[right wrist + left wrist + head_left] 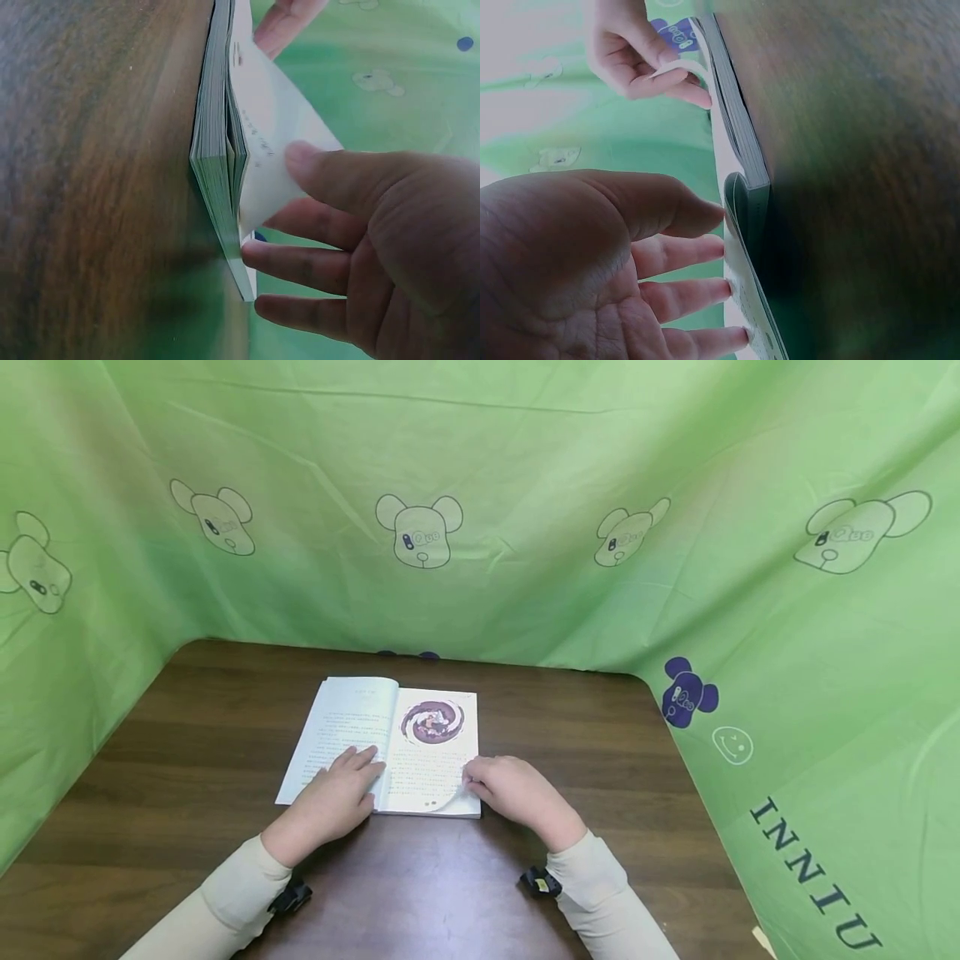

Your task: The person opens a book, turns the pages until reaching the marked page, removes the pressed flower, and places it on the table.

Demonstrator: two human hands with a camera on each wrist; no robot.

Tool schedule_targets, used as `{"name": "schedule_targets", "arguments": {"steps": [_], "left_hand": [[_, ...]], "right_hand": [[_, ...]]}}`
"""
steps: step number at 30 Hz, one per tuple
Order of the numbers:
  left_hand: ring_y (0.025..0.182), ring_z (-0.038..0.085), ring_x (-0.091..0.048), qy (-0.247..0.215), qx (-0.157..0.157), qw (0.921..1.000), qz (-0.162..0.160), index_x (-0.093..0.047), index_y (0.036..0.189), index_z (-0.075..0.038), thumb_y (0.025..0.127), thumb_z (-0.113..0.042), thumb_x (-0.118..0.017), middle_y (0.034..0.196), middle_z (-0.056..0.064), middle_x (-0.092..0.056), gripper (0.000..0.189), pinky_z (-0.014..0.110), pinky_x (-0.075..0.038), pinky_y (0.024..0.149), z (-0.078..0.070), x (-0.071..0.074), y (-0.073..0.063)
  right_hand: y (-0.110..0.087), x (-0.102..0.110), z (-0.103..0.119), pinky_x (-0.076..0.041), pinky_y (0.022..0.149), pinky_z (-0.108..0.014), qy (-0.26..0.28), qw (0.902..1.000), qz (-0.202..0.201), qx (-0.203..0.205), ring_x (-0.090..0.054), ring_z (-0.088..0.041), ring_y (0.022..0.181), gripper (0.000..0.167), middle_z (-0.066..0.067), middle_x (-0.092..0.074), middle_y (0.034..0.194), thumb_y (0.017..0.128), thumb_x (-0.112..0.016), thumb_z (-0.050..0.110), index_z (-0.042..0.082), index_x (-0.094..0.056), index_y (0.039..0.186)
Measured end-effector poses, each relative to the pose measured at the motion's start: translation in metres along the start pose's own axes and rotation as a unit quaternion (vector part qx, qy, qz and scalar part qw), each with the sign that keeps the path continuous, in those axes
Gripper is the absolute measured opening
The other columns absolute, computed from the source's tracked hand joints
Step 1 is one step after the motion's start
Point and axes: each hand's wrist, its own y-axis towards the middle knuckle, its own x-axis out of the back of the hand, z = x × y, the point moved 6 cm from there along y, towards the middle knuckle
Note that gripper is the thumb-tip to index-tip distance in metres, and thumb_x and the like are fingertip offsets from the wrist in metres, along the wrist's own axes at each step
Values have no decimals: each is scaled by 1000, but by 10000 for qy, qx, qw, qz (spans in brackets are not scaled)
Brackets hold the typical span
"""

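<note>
Staged recording booth rather than a lived-in room. Dark wood-grain tabletop (pixel 600 760) with rounded far corners, enclosed behind and to both sides of the grip by a draped green cloth backdrop (pixel 525 460). Cloth printed with cartoon bear heads (pixel 420 531), one purple bear (pixel 686 693) and lettering to the right of the grip. Open book (pixel 390 743) beneath the grip.

Bare table (pixel 600 752) around book (pixel 352 727); curtain (pixel 525 568) behind.
</note>
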Motion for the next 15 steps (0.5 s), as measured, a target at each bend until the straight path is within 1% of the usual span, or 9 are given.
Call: {"name": "schedule_targets", "arguments": {"steps": [4,8,11,15], "left_hand": [[145,47,-38,-48,-19,10000,-3,-61,139,-2,98,-23,-68,155,21,-47,47,77,-38,101,-1,-1,0],[146,48,-37,-70,4,10000,25,-61,140,-2,97,-36,-70,156,21,-46,55,77,-37,102,-1,-4,0],[147,48,-36,-46,62,10000,28,-60,141,-3,94,-42,-73,157,20,-45,63,78,-36,102,0,-7,1],[147,48,-35,-28,135,9999,-35,-59,142,-4,88,-46,-78,158,20,-44,71,79,-35,102,-1,-8,1]], "right_hand": [[-1,2,-3,-52,63,-32,89,9991,-226,-354,-54,-8,63,9,12,-60,74,100,-67,21,21,-62,92],[-1,4,-5,-48,57,-31,86,9972,-473,-567,-52,-8,60,8,10,-61,72,98,-69,21,20,-61,97],[-1,6,-4,-47,54,-30,22,9958,-690,-597,-51,-8,58,11,10,-62,71,97,-71,21,19,-60,98],[-1,10,-2,-49,55,-32,-182,9931,-1031,-524,-55,-9,58,13,10,-64,72,95,-74,22,20,-61,96]]}}
